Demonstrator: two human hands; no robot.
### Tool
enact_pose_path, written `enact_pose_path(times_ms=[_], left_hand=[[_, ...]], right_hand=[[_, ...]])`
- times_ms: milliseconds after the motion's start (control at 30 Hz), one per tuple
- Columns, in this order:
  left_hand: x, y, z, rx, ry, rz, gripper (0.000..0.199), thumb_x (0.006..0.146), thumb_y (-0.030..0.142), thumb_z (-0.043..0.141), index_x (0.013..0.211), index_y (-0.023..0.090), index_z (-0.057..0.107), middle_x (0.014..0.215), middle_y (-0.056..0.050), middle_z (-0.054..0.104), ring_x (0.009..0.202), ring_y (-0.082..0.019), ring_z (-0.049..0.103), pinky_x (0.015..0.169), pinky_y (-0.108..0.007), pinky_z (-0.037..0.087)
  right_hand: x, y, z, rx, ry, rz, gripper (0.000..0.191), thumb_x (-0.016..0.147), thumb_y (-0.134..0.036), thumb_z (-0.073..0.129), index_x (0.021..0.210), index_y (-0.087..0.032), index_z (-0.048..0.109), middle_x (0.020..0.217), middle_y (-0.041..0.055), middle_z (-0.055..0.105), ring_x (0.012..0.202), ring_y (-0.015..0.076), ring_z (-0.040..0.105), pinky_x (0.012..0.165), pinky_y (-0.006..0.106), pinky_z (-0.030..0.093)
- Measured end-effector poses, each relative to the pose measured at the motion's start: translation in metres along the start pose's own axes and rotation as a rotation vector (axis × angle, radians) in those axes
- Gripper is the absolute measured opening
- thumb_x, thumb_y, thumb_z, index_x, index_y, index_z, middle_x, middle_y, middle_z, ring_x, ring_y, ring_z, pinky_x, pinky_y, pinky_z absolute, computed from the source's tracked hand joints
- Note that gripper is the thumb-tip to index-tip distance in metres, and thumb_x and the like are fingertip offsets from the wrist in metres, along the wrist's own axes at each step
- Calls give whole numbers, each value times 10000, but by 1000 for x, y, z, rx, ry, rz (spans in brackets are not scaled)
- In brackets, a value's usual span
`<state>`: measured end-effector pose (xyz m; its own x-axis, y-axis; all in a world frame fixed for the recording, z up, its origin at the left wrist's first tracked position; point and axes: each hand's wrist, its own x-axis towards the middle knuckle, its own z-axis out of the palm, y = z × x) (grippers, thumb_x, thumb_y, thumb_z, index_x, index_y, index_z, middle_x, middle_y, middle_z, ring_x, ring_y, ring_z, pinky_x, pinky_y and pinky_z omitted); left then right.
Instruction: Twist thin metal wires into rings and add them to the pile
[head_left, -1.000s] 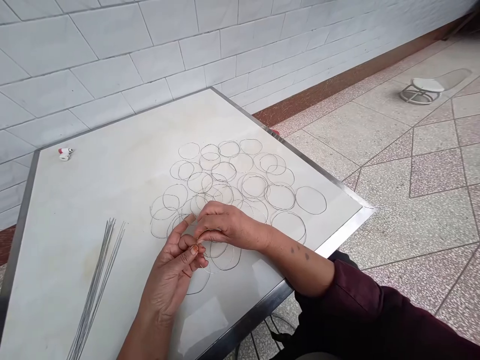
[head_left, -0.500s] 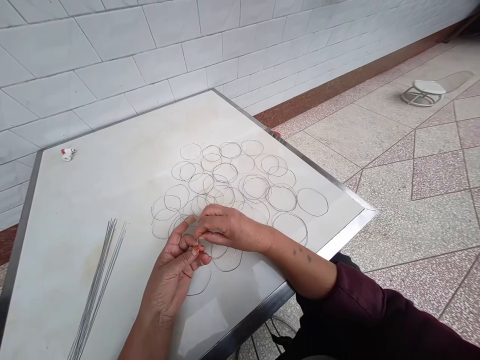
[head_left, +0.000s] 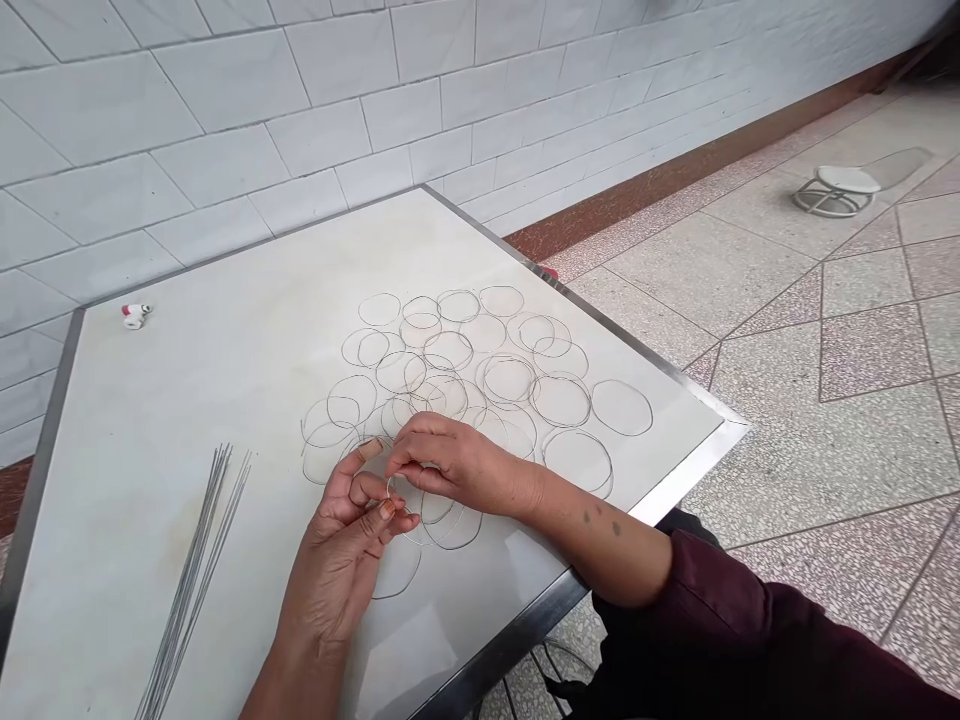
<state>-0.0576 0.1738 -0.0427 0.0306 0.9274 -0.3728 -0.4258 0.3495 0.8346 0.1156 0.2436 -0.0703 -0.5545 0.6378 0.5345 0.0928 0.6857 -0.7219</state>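
- Wire ring [head_left: 388, 490], thin and small, sits at the fingertips, held up just above the table.
- Left hand [head_left: 337, 565], palm up, curls its thumb and forefinger narrowly around the ring; right hand [head_left: 457, 465] reaches in from the side, its fingers [head_left: 420, 450] pinched close on the upper edge.
- Fingers hide part of the ring, so any wire ends or join can't be made out.
- Directly beneath and beyond the fingers, loose wire rings [head_left: 622, 381] overlap on the table [head_left: 225, 380].
- A slipped pinch could drop the ring among them; a stray wire end could snag neighbouring rings.
- Left of the fingers lies a bundle of straight wires [head_left: 196, 560], cut off by the frame's lower edge.
- Farther off, a small red-and-white object [head_left: 135, 315] is too small to identify.
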Motion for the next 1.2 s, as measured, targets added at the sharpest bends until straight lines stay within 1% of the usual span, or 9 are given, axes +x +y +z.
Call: enact_pose_path(times_ms=[100, 300, 467, 633, 733, 833, 933, 1067, 1200], left_hand=[[0, 0, -1, -2, 1, 32, 560, 704, 141, 833, 1218, 278, 656, 731, 49, 600, 699, -129, 588, 718, -297, 552], [-2, 0, 1, 16, 7, 108, 522, 724, 157, 821, 1197, 291, 645, 726, 62, 617, 639, -119, 599, 829, -358, 550], [-5, 0, 3, 13, 28, 195, 486, 744, 150, 805, 1177, 300, 644, 725, 66, 612, 636, -111, 591, 856, -361, 548], [-3, -2, -3, 0, 25, 298, 442, 758, 190, 800, 1153, 313, 646, 704, 78, 601, 595, -94, 570, 895, -392, 555], [-2, -3, -6, -13, 60, 337, 447, 749, 190, 806, 1148, 319, 648, 704, 81, 589, 617, -93, 582, 890, -366, 560], [-1, -3, -4, -28, 90, 361, 465, 735, 193, 819, 1151, 321, 655, 687, 86, 565, 624, -90, 586, 878, -333, 563], [-1, -1, -2, -52, 127, 350, 491, 712, 212, 840, 1159, 313, 664, 683, 87, 551, 609, -86, 573, 875, -336, 570], [2, 1, -2, -114, 176, 297, 555, 666, 197, 868, 1177, 305, 679, 718, 81, 535, 629, -79, 574, 814, -287, 586], [3, 1, -4, -125, 184, 245, 605, 642, 187, 881, 1204, 292, 683, 750, 65, 522, 663, -90, 588, 698, -236, 590]], right_hand=[[0, 0, 0, 15, 38, 42, 79, 947, -139, 578, 980, -173, 642, 930, 41, 601, 861, 136, 577, 751, 256, 528], [-2, 0, 5, 33, 137, 201, 105, 906, -113, 565, 956, -183, 626, 927, 31, 570, 767, 121, 561, 720, 265, 522], [-3, -3, 11, 71, 226, 335, 93, 885, -131, 567, 929, -192, 622, 899, 22, 575, 791, 135, 545, 690, 257, 491], [-2, -7, 10, 183, 267, 511, 56, 886, -191, 577, 907, -205, 627, 889, 9, 572, 746, 125, 528, 651, 255, 446], [1, -8, 9, 370, 264, 643, 53, 889, -238, 595, 920, -207, 624, 841, -5, 572, 703, 119, 520, 643, 263, 417], [3, -9, 9, 772, 243, 748, 134, 885, -323, 638, 909, -193, 617, 792, -17, 558, 706, 116, 533, 695, 274, 421], [4, -9, 7, 1117, 242, 789, 234, 845, -385, 713, 853, -173, 615, 793, -18, 546, 707, 97, 509, 718, 253, 415], [4, -8, 2, 1259, 228, 771, 251, 822, -381, 759, 823, -170, 623, 836, -12, 564, 715, 83, 487, 660, 213, 376], [3, -7, -2, 1373, 150, 771, 240, 843, -380, 744, 845, -158, 653, 827, -5, 566, 705, 82, 485, 640, 206, 369]])
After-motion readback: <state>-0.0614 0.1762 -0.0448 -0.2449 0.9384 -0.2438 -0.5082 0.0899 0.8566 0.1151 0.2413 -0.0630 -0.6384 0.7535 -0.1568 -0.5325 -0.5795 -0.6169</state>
